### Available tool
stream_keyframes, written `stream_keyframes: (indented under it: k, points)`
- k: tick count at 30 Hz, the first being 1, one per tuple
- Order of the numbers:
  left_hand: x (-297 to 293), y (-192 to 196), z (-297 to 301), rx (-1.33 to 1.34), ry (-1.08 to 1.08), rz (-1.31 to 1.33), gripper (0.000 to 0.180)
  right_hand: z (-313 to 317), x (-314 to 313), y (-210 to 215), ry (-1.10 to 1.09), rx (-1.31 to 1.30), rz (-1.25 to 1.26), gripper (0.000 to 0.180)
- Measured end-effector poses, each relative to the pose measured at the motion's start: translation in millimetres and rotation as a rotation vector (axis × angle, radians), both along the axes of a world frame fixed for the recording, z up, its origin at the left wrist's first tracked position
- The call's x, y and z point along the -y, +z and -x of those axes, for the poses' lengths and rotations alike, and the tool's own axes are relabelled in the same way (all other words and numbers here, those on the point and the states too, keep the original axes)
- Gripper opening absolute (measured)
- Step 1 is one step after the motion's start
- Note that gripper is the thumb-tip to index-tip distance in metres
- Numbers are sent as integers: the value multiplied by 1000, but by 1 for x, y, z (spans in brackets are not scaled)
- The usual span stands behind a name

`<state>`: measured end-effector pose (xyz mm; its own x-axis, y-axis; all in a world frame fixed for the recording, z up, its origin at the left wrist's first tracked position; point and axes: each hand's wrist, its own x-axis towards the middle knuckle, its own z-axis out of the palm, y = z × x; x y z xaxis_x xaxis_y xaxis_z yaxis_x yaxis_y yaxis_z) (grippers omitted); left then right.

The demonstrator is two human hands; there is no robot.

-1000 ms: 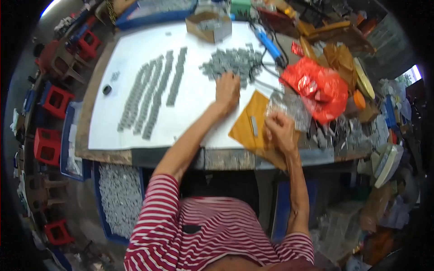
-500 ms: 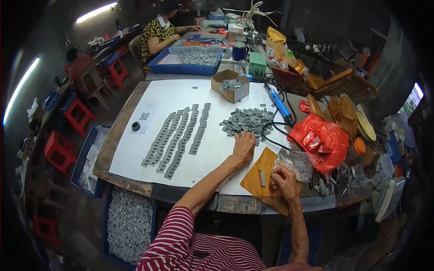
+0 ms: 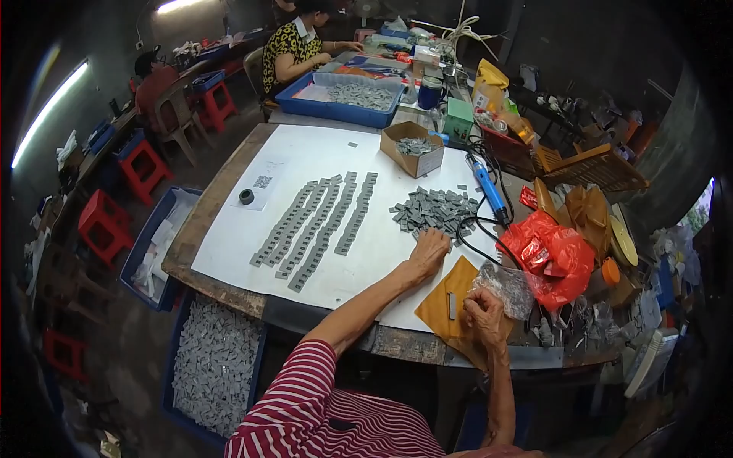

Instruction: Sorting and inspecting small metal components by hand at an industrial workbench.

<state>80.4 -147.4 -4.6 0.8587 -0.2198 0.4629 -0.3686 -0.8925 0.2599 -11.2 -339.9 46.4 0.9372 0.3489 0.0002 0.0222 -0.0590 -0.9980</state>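
My left hand (image 3: pixel 429 253) rests at the near edge of a heap of small grey flat pieces (image 3: pixel 431 209), its fingers bent down and closed against them; what lies under the fingertips is hidden. To its right, my right hand (image 3: pixel 485 311) hovers over an orange-brown sheet (image 3: pixel 437 307) at the table's front edge. Its thumb and fingers are pinched together, and anything between them is too small to make out. A narrow grey strip (image 3: pixel 452 306) lies on the sheet beside that hand. Left of the heap, several slanting rows of grey pieces (image 3: pixel 314 233) cover part of the white sheet (image 3: pixel 229 252).
A cardboard box (image 3: pixel 412 149) of grey pieces stands behind the heap. A blue electric screwdriver (image 3: pixel 489 189) with black cable lies right, near a red plastic bag (image 3: pixel 548 256) and clear plastic (image 3: pixel 504 290). A black ring (image 3: pixel 246 197) sits left. A co-worker (image 3: pixel 294 57) sits beyond a blue tray (image 3: pixel 336 111).
The whole view has shifted, so the table appears farther right. Both hands keep nearly the same places, the left at the heap and the right over the orange-brown sheet.
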Motion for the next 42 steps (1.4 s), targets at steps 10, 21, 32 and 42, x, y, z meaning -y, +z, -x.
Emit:
stream_keyframes:
  k: [10,21,32,42]
  points:
    - [4,10,15,62,-3,251,16,3,-3,0,-5,4,40,8]
    - [-5,24,50,17,-7,444,17,7,-10,11,36,-19,49,9]
    - [-15,35,88,-53,-120,511,19,12,-20,15,98,-14,98,9]
    - [-19,32,109,-117,-179,525,20,23,-34,27,74,-19,92,6]
